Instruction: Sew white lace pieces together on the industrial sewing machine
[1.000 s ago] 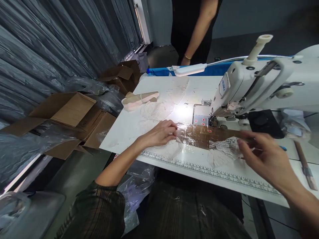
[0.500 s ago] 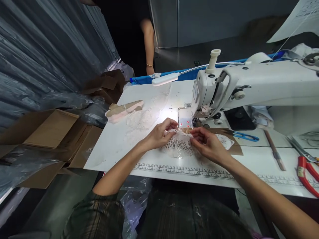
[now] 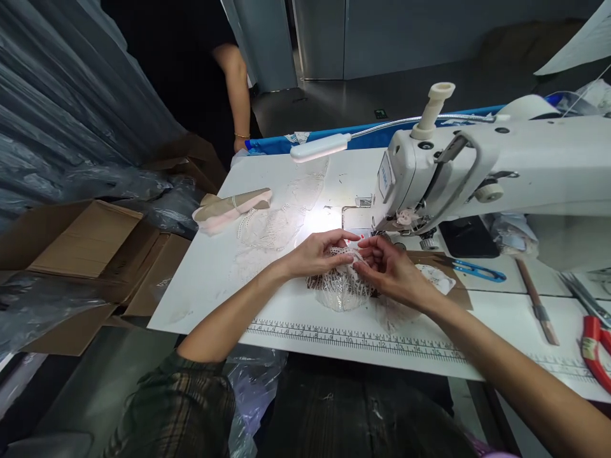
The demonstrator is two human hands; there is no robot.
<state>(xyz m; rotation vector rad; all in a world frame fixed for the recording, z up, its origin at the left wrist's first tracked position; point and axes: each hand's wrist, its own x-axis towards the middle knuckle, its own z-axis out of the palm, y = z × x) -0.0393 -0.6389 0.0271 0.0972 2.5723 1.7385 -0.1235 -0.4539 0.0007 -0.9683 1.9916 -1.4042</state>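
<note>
A: Near edge?
B: Ruler scale (image 3: 353, 339) along the front of the white tabletop (image 3: 186, 308). Lace piece (image 3: 344, 292) just past it.
A: Where vs the hands?
B: Between them. Its gathered top edge is at the fingertips, its fan-shaped lower part hangs below, toward the ruler.
A: State of hands?
B: Close together, both on the lace. Left hand (image 3: 317, 256) pinches the top edge from the left, right hand (image 3: 389, 270) from the right. Exact finger contact partly hidden.
A: Around that?
B: Second lace piece (image 3: 394, 313) under the right forearm. Brown sheet (image 3: 462, 296) right of the right hand, blue snips (image 3: 480, 270) overlapping it. Brush (image 3: 538, 305) and red-handled scissors (image 3: 592, 346) farther right.
A: Beyond?
B: Sewing machine (image 3: 529, 165), needle area just past the fingertips. Loose lace (image 3: 274, 229) and a tied roll (image 3: 233, 210) on the left. Lamp (image 3: 319, 147) above the far side. Co-worker's arm (image 3: 238, 95) behind.
</note>
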